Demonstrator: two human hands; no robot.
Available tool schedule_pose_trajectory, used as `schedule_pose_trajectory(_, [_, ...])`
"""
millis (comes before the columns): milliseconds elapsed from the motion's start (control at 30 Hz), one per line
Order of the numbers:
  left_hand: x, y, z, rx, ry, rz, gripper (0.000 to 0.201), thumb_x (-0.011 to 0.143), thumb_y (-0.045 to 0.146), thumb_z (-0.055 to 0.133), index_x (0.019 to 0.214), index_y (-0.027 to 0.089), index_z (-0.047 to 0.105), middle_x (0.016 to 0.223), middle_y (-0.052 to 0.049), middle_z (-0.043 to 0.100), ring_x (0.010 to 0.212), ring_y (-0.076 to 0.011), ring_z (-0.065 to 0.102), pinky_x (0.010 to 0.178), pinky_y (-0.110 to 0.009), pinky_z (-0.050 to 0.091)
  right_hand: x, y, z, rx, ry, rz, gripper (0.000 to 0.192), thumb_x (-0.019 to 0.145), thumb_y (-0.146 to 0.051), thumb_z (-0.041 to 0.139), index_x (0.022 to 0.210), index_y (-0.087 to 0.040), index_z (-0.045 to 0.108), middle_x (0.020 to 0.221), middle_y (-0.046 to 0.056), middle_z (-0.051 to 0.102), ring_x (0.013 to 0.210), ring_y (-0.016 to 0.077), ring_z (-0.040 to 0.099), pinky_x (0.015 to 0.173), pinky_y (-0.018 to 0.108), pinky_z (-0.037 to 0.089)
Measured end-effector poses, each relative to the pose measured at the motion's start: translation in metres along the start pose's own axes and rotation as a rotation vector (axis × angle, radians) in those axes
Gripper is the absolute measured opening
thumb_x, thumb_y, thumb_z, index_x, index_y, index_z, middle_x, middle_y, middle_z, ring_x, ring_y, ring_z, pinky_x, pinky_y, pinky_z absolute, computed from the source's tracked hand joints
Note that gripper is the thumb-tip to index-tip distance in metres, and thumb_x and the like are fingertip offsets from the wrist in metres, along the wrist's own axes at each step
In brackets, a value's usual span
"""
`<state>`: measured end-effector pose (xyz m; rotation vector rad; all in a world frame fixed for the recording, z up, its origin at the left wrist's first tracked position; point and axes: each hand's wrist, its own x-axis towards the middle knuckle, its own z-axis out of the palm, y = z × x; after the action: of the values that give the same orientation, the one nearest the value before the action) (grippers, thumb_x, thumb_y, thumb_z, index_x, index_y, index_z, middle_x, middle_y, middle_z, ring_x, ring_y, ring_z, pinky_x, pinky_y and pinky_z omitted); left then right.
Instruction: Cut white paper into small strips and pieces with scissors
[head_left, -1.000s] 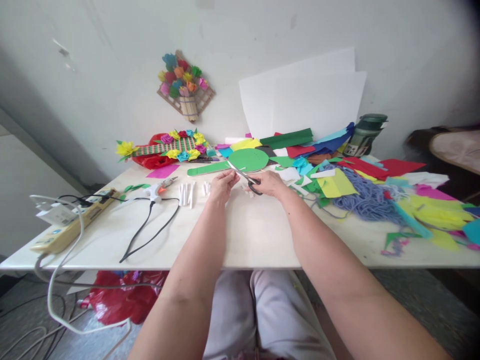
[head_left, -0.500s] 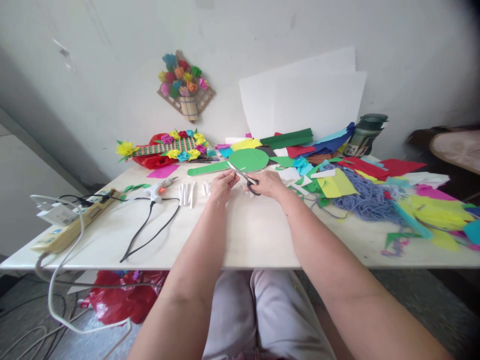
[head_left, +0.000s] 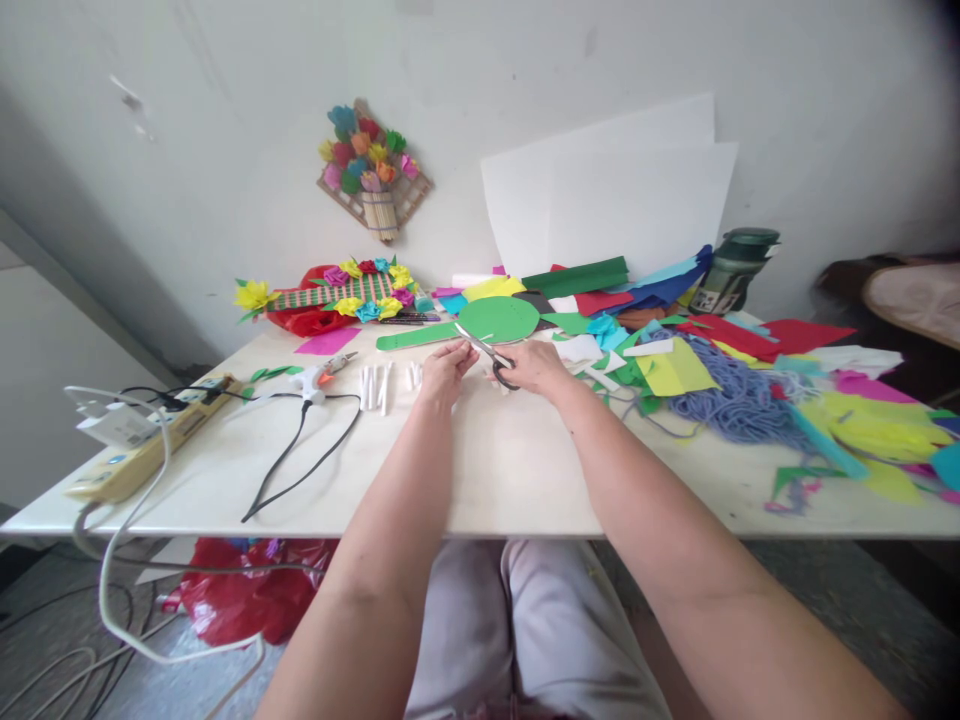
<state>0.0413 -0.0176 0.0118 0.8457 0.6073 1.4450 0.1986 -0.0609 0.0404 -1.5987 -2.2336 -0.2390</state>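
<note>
My right hand (head_left: pixel 534 366) is closed around the dark handles of a pair of scissors (head_left: pixel 480 345), whose blades point up and left past my left fingertips. My left hand (head_left: pixel 448 370) is pinched just beside the blades; a small white piece seems to be in its fingers, too small to make out fully. Behind both hands lies a green paddle-shaped piece (head_left: pixel 498 319) with a round end and a long strip to the left. Short white sticks (head_left: pixel 375 388) lie in a group left of my left hand, with a few more close by it.
A glue gun (head_left: pixel 311 383) with a black cord and a power strip (head_left: pixel 150 445) lie on the left. Blue-grey yarn (head_left: pixel 739 395) and coloured paper scraps (head_left: pixel 679 368) cover the right. A flower-decorated craft (head_left: pixel 337 292) and a dark green bottle (head_left: pixel 735 268) stand toward the back.
The whole view has shifted very slightly. Both hands and the scissors keep nearly the same place and pose.
</note>
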Motion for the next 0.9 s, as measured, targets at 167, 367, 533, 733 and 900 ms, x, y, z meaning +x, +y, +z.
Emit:
schedule_pose_trajectory(167, [0.0001,0.0002,-0.0003,-0.003,0.017,-0.009,0.008,0.062,0.006,0.07,0.062,0.01,0.063,0.062,-0.001,0.06,0.061,-0.0075,0.058,0.08,-0.027,0.05,0.0007,-0.0014,-0.0001,0.007,-0.01,0.014,0.04,0.074,-0.053,0.051,0.104,-0.03,0.065,0.093,0.003,0.07,0.084,0.0215,0.062,0.063,0.027,0.036])
schedule_pose_trajectory(367, [0.0006,-0.0001,-0.0006,-0.012,0.016,-0.004,0.009,0.061,0.007,0.07,0.062,0.01,0.062,0.062,-0.001,0.06,0.061,-0.0075,0.059,0.081,-0.028,0.051,0.0012,-0.0025,-0.0006,-0.001,-0.013,0.007,0.038,0.076,-0.052,0.05,0.103,-0.029,0.065,0.091,0.004,0.07,0.083,0.0215,0.062,0.063,0.027,0.035])
schedule_pose_trajectory(533, [0.0009,0.0004,-0.0005,-0.02,0.027,-0.005,0.009,0.061,0.006,0.069,0.063,0.01,0.062,0.061,-0.001,0.06,0.06,-0.0076,0.059,0.077,-0.025,0.052,0.0027,-0.0036,-0.0002,-0.02,-0.02,0.017,0.036,0.077,-0.05,0.049,0.099,-0.027,0.066,0.089,0.005,0.07,0.081,0.0216,0.062,0.064,0.027,0.036])
schedule_pose_trajectory(733, [0.0019,-0.0005,-0.0019,-0.008,0.004,-0.002,0.007,0.062,0.006,0.069,0.064,0.009,0.063,0.062,-0.002,0.06,0.06,-0.0075,0.059,0.076,-0.025,0.051,-0.0007,-0.0042,-0.0002,0.011,-0.02,0.008,0.036,0.077,-0.048,0.049,0.102,-0.028,0.064,0.09,0.003,0.07,0.086,0.0217,0.062,0.068,0.027,0.038])
schedule_pose_trajectory(900, [0.0016,-0.0017,-0.0014,0.027,-0.002,-0.005,0.006,0.062,0.007,0.068,0.064,0.009,0.064,0.061,-0.002,0.06,0.059,-0.0087,0.059,0.076,-0.027,0.051,-0.0023,-0.0015,-0.0013,0.045,-0.039,0.068,0.048,0.072,-0.047,0.055,0.117,-0.031,0.057,0.093,0.003,0.069,0.089,0.0224,0.061,0.071,0.029,0.04])
